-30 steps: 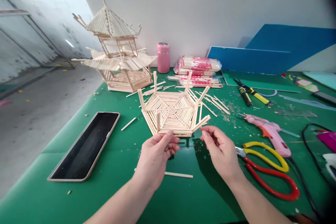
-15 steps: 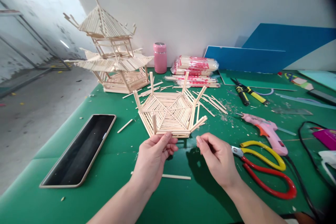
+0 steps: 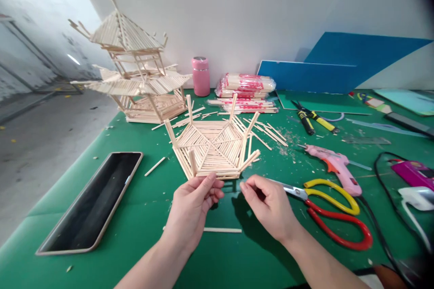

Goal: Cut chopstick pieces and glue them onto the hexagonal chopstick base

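Note:
A hexagonal base of pale wooden sticks (image 3: 217,146), with short posts standing at its corners, is in front of me on the green table. At its front edge, my left hand (image 3: 195,203) is closed, thumb against curled fingers; whether it grips the edge or something tiny is hidden. My right hand (image 3: 269,205) is pinched just off the base's front right corner, and nothing clear shows between its fingertips. Below the hands lies a loose stick (image 3: 224,230), partly behind my left wrist. Scissors (image 3: 334,205) with yellow and red handles rest right of my right hand.
A stick pagoda (image 3: 135,72) stands back left, beside a pink bottle (image 3: 201,76) and packs of sticks (image 3: 246,86). A phone (image 3: 93,203) lies left. Pliers (image 3: 313,119), a pink glue gun (image 3: 334,167) and its cord are right. Loose sticks (image 3: 271,133) lie behind the base.
The view has turned slightly right, so everything sits further left. My right hand has come a little closer to my left, baring more of the scissor blades. Both hands stay closed.

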Tool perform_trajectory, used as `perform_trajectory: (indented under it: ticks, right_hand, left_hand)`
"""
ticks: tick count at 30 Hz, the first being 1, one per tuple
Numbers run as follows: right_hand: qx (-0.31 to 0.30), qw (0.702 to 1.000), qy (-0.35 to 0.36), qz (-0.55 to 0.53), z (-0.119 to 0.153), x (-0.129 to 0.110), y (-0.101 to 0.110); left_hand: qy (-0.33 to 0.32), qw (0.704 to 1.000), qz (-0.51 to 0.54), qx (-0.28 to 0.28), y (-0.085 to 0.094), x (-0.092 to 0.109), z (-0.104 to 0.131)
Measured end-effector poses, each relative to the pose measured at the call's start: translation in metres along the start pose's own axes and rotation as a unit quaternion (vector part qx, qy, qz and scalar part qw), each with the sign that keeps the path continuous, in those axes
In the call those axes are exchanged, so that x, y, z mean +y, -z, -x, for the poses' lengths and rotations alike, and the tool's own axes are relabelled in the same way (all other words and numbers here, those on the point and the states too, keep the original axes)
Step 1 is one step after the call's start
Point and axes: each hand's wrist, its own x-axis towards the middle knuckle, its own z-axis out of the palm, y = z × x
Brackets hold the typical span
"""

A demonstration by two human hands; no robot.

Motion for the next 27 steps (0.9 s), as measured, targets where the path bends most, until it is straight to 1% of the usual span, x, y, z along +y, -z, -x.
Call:
perform_trajectory:
  ticks: [4, 14, 20, 27]
  right_hand:
    - [-0.016, 0.999, 0.032, 0.009, 0.0014, 0.0014, -0.0009]
    - [-0.075, 0.989, 0.123, -0.039, 0.0056, -0.0039, -0.0012]
    - [-0.087, 0.986, 0.135, -0.055, 0.0089, -0.0055, -0.0012]
    - [-0.11, 0.983, 0.137, -0.047, 0.0095, -0.0059, 0.0023]
  left_hand:
    - [-0.003, 1.0, -0.002, 0.002, 0.0, -0.0004, -0.001]
    - [-0.01, 1.0, -0.023, 0.017, -0.0045, 0.0023, -0.0012]
    - [-0.013, 0.999, -0.025, 0.023, -0.0056, 0.0021, 0.0003]
    - [-0.019, 0.999, -0.022, 0.017, -0.0059, 0.0023, -0.0002]
